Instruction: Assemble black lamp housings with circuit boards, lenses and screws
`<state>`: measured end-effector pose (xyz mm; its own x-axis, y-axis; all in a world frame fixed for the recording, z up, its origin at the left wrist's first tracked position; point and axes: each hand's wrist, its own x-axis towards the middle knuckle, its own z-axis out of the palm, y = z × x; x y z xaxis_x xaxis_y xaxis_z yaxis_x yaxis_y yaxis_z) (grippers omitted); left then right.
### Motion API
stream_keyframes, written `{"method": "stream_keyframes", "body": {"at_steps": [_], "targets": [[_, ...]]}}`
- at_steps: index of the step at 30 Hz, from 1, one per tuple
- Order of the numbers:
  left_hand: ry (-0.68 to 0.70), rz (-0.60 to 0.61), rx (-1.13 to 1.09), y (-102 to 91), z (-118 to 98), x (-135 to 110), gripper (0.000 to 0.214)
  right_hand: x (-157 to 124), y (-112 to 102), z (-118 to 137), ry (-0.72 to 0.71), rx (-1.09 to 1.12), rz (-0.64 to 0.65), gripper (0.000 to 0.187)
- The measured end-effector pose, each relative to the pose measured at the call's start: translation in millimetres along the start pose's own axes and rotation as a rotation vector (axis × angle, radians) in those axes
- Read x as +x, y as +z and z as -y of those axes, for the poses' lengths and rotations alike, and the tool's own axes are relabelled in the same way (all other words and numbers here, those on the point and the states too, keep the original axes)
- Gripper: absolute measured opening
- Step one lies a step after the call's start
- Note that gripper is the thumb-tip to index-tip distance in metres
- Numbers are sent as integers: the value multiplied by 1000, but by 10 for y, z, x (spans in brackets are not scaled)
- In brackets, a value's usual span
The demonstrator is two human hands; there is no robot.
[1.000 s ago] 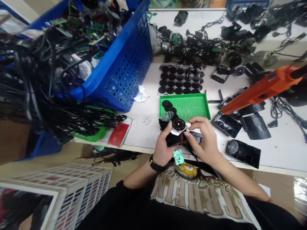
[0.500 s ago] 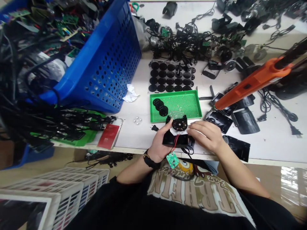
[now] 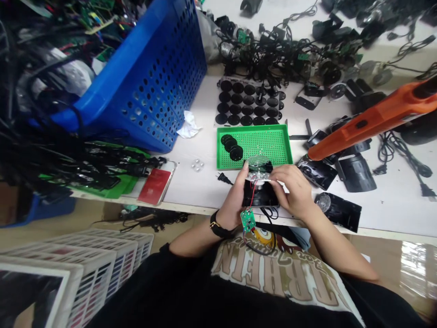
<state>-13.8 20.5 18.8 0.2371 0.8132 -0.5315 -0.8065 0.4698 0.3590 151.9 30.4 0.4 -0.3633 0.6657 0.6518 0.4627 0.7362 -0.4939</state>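
I see the left hand (image 3: 232, 198) grasping the black housing (image 3: 260, 195) at the table's (image 3: 194, 187) near edge, while the right hand (image 3: 290, 191) clasps it from the right, its fingers (image 3: 282, 175) on the clear lens (image 3: 258, 163) on top, steadying it between them. The green circuit board (image 3: 247, 220) dangles toward me on red wire (image 3: 251, 193), away from the grip. The green tray (image 3: 269, 136) sits just beyond, its black discs (image 3: 232, 148) close by.
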Motion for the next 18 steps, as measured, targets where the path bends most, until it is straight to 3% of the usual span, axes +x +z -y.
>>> {"method": "stream_keyframes", "body": {"at_steps": [3, 9, 18], "targets": [[-75, 42, 10, -6, 3, -19, 47, 21, -4, 30, 121, 25, -30, 9], [-131, -2, 0, -12, -31, -47, 48, 123, -80, 32, 288, 107, 1, 11], [-120, -10, 20, -23, -1, -51, 49, 83, -74, 49, 333, 112, 33, 9]]}}
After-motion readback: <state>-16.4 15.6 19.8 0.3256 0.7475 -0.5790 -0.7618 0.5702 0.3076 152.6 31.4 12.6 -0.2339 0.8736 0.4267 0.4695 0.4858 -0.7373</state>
